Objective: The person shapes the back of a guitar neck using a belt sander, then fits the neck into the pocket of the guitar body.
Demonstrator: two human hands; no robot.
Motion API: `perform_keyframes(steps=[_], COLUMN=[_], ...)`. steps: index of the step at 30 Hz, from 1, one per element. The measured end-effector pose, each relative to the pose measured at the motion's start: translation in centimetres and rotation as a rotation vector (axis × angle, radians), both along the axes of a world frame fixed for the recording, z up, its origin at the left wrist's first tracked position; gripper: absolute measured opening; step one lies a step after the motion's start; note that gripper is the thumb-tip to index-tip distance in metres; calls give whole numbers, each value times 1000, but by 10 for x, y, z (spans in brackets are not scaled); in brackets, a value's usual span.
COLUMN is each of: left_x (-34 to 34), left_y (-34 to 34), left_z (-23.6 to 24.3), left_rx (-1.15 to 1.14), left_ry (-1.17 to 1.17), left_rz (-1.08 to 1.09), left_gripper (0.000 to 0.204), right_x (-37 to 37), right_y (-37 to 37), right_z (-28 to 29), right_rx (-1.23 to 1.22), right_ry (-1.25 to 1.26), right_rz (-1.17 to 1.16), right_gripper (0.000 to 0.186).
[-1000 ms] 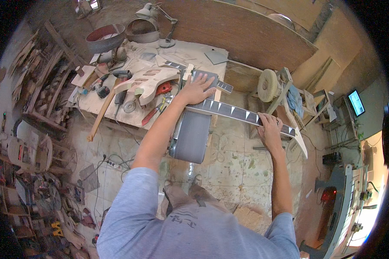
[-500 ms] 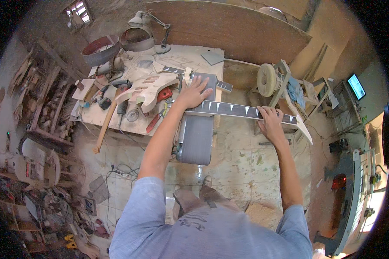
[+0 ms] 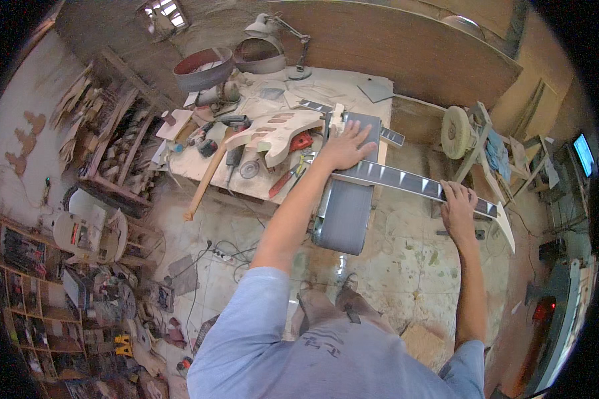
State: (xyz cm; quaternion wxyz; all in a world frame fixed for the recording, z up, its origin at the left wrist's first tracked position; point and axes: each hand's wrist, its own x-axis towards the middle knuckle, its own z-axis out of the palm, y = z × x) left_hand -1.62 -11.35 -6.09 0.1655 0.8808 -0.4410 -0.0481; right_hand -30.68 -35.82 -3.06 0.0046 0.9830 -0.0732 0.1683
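While steadying a guitar neck (image 3: 416,184) crosswise on the grey sanding belt (image 3: 345,214), at the near right of the workbench (image 3: 190,165), must keep pressure even; otherwise could, by judgement, rock the piece and wear a hollow into its underside. With left hand (image 3: 343,147) open and flat over the left end, and with fingers spread toward the far side above the belt, could graze skin if slipping during a run; cannot tell from this view whether running or at rest, nor whether touching the belt with fingertips. With right hand (image 3: 459,205) curled closed around the neck, just left of the headstock (image 3: 504,227), could let the free right end dip or twist by loosening, being propped by nothing visible out there. As for looks: long, slim, face up, with a dark fingerboard, a row of white triangular inlays, pale edging along the near side and a white, pointed headstock angled toward the near right. No view of the underside; left end partly covered by the palm.
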Motion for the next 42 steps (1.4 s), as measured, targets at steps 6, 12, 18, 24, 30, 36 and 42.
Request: perform_keyframes(steps=[6,12,18,24,30,36,42], left_x=[-12,-10,-3,-5,-13,-11,1], left_y=[-14,1,22,18,-2,6,23], left_z=[2,3,2,4,4,5,2], left_rx=[-30,-27,-21,-13,-30,-34,-26], left_ry=[40,25,-9,13,38,43,2], left_rz=[-26,-8,16,-5,-22,-17,-1], left_gripper=[76,76,76,76,79,79,79], right_x=[-8,-2,4,-3,-8,-4,5], right_y=[-18,-10,15,15,-5,-1,15], right_z=[-2,0,2,0,-1,1,-4], right_rx=[16,-9,37,17,11,11,-26], right_ry=[16,47,53,47,45,59,46], right_rz=[-12,23,14,5,1,12,7], right_gripper=[61,65,60,65,66,66,65])
